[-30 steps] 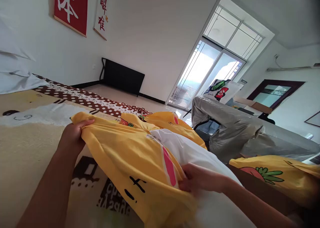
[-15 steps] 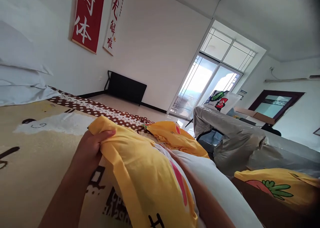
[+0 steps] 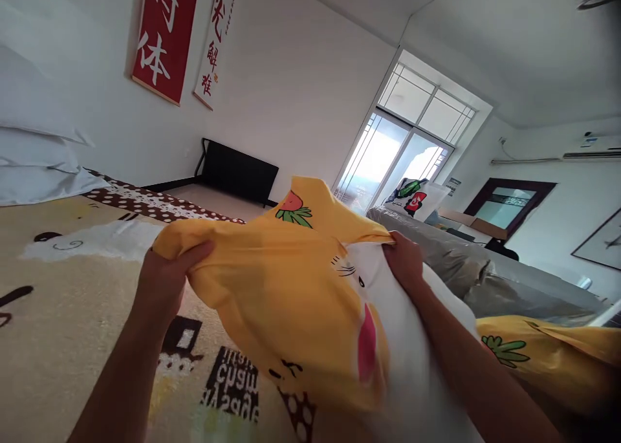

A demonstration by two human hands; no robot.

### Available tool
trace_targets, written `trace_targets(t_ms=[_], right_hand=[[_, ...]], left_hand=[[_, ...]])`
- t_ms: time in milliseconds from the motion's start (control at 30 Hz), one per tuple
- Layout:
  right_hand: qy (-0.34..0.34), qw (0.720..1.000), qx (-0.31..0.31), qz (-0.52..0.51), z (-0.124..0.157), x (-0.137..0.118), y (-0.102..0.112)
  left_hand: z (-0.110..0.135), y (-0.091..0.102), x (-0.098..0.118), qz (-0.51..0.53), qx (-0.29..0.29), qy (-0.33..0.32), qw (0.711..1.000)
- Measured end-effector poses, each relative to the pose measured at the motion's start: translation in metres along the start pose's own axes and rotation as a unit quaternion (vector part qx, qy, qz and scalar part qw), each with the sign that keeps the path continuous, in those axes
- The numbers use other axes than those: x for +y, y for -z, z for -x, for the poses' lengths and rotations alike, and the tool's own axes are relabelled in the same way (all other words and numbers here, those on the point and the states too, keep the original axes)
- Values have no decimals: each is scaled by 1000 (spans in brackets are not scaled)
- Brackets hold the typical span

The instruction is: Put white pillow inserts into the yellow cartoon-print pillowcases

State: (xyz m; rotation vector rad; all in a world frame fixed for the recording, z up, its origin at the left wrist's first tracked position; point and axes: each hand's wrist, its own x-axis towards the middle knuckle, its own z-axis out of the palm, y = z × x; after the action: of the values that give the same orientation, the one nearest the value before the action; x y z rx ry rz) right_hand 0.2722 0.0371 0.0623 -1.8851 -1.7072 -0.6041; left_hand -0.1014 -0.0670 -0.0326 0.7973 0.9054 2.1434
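Note:
A yellow pillowcase (image 3: 286, 294) with cartoon faces and a carrot print is stretched between my hands above the bed. My left hand (image 3: 167, 281) is closed on its left corner, thumb on top. My right hand (image 3: 405, 262) is closed on the far right edge of the pillowcase, where it meets a white pillow (image 3: 417, 365). The white pillow lies under my right forearm, partly covered by the yellow cloth.
The bed (image 3: 63, 301) has a beige blanket with cartoon prints and a brown dotted border. White pillows (image 3: 33, 152) are stacked at the left. Another yellow carrot-print cloth (image 3: 548, 352) lies at the right, beside a silver-grey covered bulk (image 3: 466, 268). A glass door stands behind.
My right hand came out from under the yellow cloth and gripped its far edge, lifting it. The pillowcase now stands raised and spread between both hands. The view shifted slightly.

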Motion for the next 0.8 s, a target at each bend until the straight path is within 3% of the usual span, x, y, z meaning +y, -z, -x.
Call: trace_targets(t_ms=[133,233,333,433,567,700,800], right_hand=[[-11,975,220,40,8,14,64],[23,960,278,35,29,7,89],[35,961,270,46,35,0,95],[22,967,247,55,24,1,93],[1,978,209,31,4,7,89],[-33,980,191,-33,-11,11,87],[-87,968,197,-129,-22,17,83]], left_hand=[[-29,4,-49,-95,-18,21,995],[-34,-2,-75,-17,-36,51,998],[-28,-12,-82,110,-56,88,988],[-21,-19,-75,162,-76,104,978],[-11,-24,-62,194,-191,64,960],[2,-34,-71,130,-315,75,937],[18,-47,-99,-28,-419,109,901]])
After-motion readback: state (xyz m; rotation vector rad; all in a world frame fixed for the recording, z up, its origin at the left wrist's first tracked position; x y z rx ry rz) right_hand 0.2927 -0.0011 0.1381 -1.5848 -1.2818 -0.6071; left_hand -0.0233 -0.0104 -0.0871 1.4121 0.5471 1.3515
